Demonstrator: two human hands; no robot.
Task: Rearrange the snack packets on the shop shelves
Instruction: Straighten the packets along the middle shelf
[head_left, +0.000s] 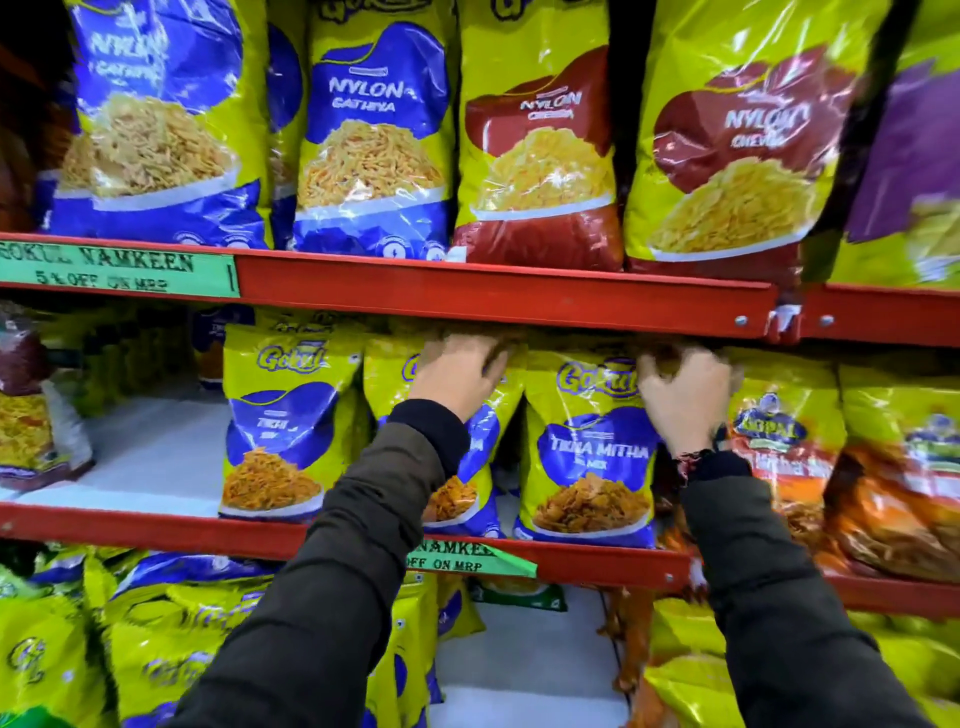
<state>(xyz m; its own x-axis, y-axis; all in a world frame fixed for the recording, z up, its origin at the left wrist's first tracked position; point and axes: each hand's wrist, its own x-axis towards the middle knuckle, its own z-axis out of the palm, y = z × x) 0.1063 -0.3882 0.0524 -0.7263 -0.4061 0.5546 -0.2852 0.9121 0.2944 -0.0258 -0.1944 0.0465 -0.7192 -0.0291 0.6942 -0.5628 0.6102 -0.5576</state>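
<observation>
Standing upright on middle red shelf (156, 525): three yellow-and-blue Gokul packets. Left hand (457, 376) curled over top of centre packet (488, 436), fingers closed on its upper edge. Right hand (680, 400) clamped on top right corner of Tikha Mitha packet (587, 457), just beside orange Gopal packet (779, 431).

I see red metal shelf rails (498, 291) running across in tiers, joined at a bolted bracket (782, 322) on the right. Green paper labels (119, 270) stick to the rails. The middle shelf has a bare white board (156, 447) at left. Behind the stock it's dark.
</observation>
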